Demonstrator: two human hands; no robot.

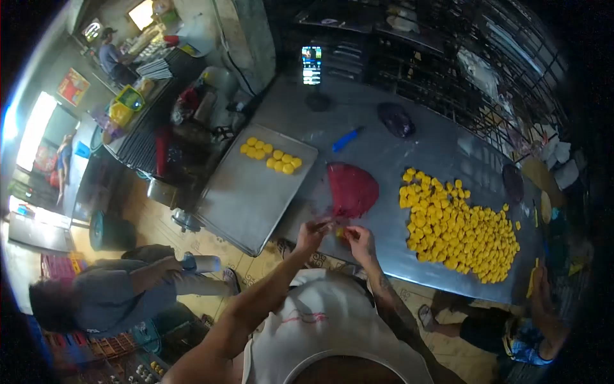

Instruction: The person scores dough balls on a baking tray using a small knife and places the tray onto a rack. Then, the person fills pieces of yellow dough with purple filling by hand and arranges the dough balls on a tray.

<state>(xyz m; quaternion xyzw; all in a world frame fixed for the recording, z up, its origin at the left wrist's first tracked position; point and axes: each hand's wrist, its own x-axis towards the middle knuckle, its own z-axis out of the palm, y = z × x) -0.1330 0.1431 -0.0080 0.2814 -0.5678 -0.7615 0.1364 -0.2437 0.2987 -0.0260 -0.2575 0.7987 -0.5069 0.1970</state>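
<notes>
Near the front edge of the metal table, my left hand (313, 234) has its fingers pinched together; what they hold, if anything, is too small to tell. Close on its right, my right hand (360, 242) has its fingers on a small yellow piece (341, 232). A flattened red dough mass (353, 190) lies just beyond both hands. Behind it is a blue-handled tool (346, 140). To the right spreads a large heap of yellow dough pieces (457, 230). At the left, a metal tray (240, 198) holds several yellow pieces (282, 161) in two groups.
A dark purple mass (396, 120) lies toward the table's back, near a lit phone (311, 66) on a stand. Another dark mass (512, 182) is at the right. One person (128, 288) stands at the left, another (543, 320) at the right. Racks (435, 70) stand behind.
</notes>
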